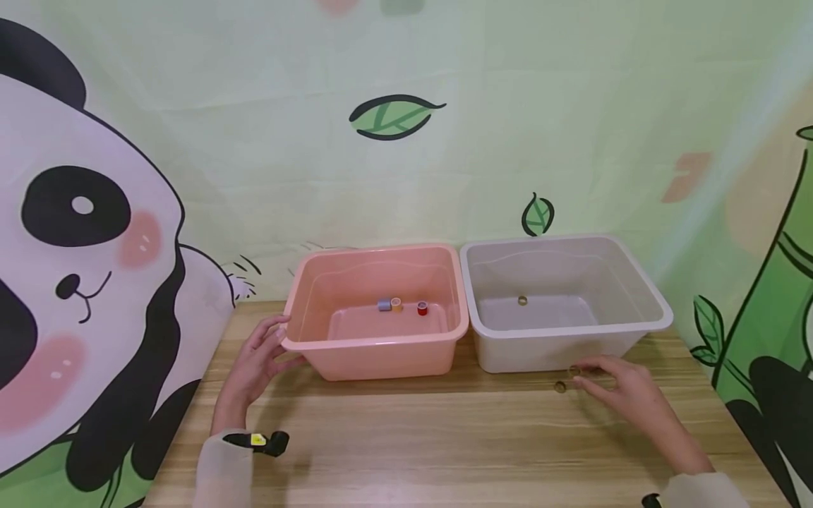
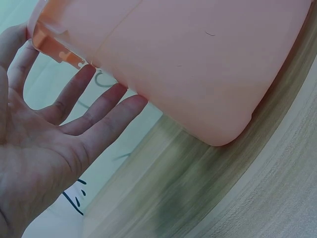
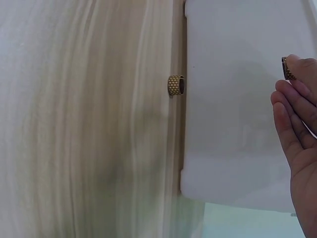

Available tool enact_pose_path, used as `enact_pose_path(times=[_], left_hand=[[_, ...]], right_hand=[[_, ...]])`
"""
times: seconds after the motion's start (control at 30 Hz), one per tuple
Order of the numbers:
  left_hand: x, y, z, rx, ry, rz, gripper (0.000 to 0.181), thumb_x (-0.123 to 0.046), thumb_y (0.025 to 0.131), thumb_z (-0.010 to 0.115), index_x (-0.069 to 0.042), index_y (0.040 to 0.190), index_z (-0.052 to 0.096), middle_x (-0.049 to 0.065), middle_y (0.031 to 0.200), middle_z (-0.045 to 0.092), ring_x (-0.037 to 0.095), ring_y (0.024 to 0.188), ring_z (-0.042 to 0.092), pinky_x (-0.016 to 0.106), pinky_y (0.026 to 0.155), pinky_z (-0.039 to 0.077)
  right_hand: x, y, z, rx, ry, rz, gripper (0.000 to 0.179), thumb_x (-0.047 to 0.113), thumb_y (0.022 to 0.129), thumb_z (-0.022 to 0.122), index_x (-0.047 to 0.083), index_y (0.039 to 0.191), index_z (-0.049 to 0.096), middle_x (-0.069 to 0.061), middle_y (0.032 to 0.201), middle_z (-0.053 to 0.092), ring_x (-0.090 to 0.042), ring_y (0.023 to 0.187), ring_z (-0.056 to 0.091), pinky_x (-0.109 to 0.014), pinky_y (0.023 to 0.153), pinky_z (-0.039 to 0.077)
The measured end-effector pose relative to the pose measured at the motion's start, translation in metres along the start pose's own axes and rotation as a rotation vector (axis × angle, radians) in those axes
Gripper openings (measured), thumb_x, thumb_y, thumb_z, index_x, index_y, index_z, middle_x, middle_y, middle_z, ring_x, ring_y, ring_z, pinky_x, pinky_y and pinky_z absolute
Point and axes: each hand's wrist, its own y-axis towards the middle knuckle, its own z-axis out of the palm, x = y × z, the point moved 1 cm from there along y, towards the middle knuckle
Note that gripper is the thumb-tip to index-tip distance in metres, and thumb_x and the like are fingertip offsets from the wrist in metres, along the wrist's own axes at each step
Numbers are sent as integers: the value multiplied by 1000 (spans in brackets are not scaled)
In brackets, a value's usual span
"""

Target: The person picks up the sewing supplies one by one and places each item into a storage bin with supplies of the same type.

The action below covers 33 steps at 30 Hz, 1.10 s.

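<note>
My right hand (image 1: pixel 629 388) pinches a gold, dimpled thimble ring (image 3: pixel 287 68) between thumb and fingertips, in front of the grey basin (image 1: pixel 571 349). A second thimble ring (image 1: pixel 559 386) lies on the table close to that basin's base, just left of the hand. Inside the grey basin sits another gold ring (image 1: pixel 522 300). At the left, my left hand (image 1: pixel 254 363) rests its spread, fairly straight fingers against the left rim and side of the pink basin (image 1: pixel 381 360). On the pink basin's floor are a blue spool (image 1: pixel 384 305), a yellowish spool (image 1: pixel 396 305) and a red spool (image 1: pixel 422 308).
Both basins stand side by side, rims nearly meeting, at the back of the wood-grain table (image 1: pixel 406 444). Behind them hangs a pale green cloth backdrop (image 1: pixel 286 141) with a large printed panda (image 1: pixel 95 282) and leaves.
</note>
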Motion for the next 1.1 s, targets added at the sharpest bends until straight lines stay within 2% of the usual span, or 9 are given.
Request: enact_pose_path(times=[0.1, 0.33, 0.67, 1.1], left_hand=[[0, 0, 0, -3, -5, -5, 29, -23, 109, 50, -21, 138, 53, -1, 144, 49, 21, 118, 64, 55, 92, 56], [1, 1, 0, -2, -7, -3, 29, -23, 109, 50, -21, 137, 53, -1, 143, 49, 22, 118, 63, 55, 92, 56], [2, 0, 0, -6, 3, 0, 29, -24, 109, 50, -21, 137, 53, -1, 144, 48, 22, 118, 63, 55, 91, 57], [2, 1, -1, -4, -2, 2, 30, -24, 109, 50, -20, 139, 52, 0, 144, 49, 23, 119, 64, 56, 93, 55]], right_hand=[[-1, 3, -2, -16, -6, -23, 27, 9, 75, 89, 14, 99, 77, 2, 95, 77, -23, 86, 73, -11, 78, 51], [-1, 6, -6, -45, -10, -65, 31, 7, 72, 90, 16, 98, 77, 4, 94, 77, -19, 85, 73, -7, 77, 49], [2, 7, -11, -31, -17, -65, 32, 8, 73, 90, 17, 100, 77, 4, 96, 76, -19, 86, 73, -14, 75, 53], [6, 10, -17, -70, -16, -102, 35, 5, 70, 90, 15, 100, 77, 2, 96, 77, -21, 85, 73, -10, 78, 52]])
